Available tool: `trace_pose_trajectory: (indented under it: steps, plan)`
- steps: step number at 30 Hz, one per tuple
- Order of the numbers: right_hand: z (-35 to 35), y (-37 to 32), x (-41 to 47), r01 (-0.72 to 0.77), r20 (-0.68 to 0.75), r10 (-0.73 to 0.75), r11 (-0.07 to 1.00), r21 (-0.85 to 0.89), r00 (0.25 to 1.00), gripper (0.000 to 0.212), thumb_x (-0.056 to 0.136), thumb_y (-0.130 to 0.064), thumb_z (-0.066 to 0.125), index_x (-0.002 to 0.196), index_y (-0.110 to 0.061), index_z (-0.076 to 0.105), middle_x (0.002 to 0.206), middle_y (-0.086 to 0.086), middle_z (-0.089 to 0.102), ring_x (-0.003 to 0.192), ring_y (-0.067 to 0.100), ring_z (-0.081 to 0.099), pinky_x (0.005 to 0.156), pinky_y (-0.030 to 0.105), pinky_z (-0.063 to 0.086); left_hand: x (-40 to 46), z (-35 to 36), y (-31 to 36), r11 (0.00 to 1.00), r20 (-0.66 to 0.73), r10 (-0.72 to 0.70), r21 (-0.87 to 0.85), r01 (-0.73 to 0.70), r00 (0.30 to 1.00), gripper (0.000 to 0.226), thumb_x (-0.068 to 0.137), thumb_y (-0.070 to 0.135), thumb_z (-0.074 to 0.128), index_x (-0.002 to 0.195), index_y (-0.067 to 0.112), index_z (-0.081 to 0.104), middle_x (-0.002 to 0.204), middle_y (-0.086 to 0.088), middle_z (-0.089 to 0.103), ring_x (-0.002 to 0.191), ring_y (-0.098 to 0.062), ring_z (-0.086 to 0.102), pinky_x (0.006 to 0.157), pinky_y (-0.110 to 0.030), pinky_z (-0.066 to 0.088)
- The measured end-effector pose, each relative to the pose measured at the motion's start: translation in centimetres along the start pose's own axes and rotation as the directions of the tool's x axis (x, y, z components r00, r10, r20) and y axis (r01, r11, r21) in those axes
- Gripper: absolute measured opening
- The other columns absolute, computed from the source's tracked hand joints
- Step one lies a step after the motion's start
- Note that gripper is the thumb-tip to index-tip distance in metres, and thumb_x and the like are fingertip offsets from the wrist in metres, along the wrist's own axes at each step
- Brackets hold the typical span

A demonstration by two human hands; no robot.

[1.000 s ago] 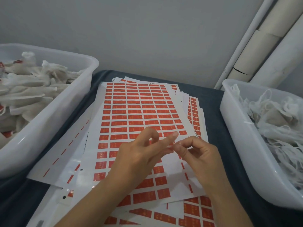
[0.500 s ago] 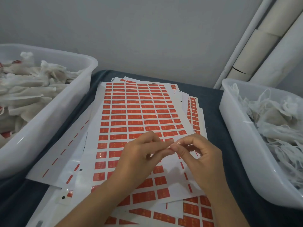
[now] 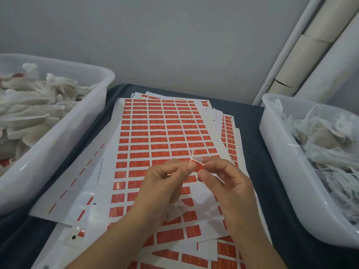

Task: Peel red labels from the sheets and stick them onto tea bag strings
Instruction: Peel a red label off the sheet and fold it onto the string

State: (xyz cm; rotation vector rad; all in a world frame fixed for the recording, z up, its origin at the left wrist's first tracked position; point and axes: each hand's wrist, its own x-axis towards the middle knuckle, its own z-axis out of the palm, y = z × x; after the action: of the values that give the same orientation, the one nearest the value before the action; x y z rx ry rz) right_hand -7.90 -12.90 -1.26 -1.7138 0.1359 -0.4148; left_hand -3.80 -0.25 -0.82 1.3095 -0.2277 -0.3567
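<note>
Now pinching red label point(image 3: 198, 165) between left hand point(image 3: 165, 183) and right hand point(image 3: 223, 181), folding it around string point(image 3: 192, 154), above sheets point(image 3: 161, 133) at twelve o'clock.

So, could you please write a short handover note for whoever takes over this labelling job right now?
Left hand and right hand together pinch one red label being folded around a white tea bag string; its tea bag hangs below the hands.
Top label sheet lies between the bins, its lower right area already peeled.
Left bin holds tea bags, some with red labels showing; right bin holds tea bags with bare strings.
Left: press this label shut, bin the bag, continue.
</note>
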Motion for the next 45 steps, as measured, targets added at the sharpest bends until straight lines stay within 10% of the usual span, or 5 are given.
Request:
trace_pose_trajectory:
  steps: [45]
  plan:
    - [0.6,1.1,-0.5,0.069,-0.049,-0.070,0.998,-0.014,0.996,0.017,0.070,-0.035,0.059,0.082,-0.023,0.057,0.083,-0.018,0.068,0.078,0.002,0.067,0.067,0.005,0.047,0.0,0.2,-0.7,0.980,-0.052,0.195,0.062,-0.191,0.979,0.016,0.065,0.041,0.061,0.071,0.034,0.074,0.063,0.017,0.065,0.053,0.005,0.056,0.044,-0.005,0.040]
